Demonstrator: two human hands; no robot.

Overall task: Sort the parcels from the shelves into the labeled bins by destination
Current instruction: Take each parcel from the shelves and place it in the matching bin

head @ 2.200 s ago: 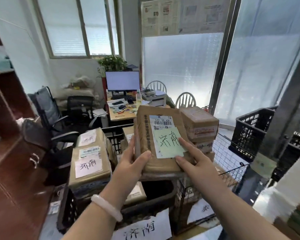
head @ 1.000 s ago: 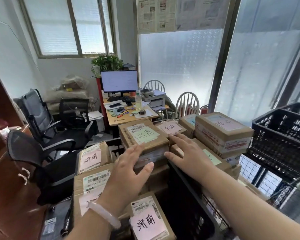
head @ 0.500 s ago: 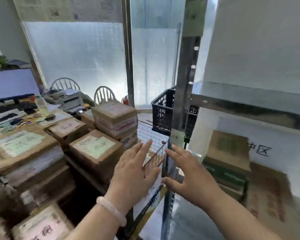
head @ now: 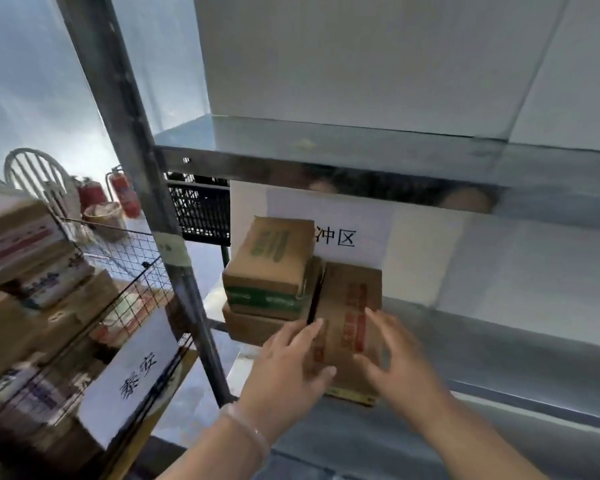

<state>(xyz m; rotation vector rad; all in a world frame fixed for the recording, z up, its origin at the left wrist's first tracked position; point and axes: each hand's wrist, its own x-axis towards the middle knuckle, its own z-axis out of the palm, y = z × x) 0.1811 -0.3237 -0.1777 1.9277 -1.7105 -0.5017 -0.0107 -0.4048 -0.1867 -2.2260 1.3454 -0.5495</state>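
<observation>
On the metal shelf (head: 499, 362) lies a brown cardboard parcel with red print (head: 352, 317). My left hand (head: 288, 365) is at its left side and my right hand (head: 399, 358) at its right side, fingers spread and straight; the frame is blurred, so contact is uncertain. To the left of this parcel a box with green print (head: 274, 261) sits on top of another flat box (head: 253, 327).
A grey shelf post (head: 146, 216) stands left of my hands. Left of it a wire bin (head: 132, 271) with a white handwritten label (head: 136, 375) holds several stacked parcels. A black crate (head: 201, 213), fire extinguishers (head: 122, 192) and a white chair (head: 42, 178) stand behind.
I set the green-labelled parcel down on the stack in the bins, then turned right to the shelf. Both empty hands have reached forward to either side of the red-printed parcel.
</observation>
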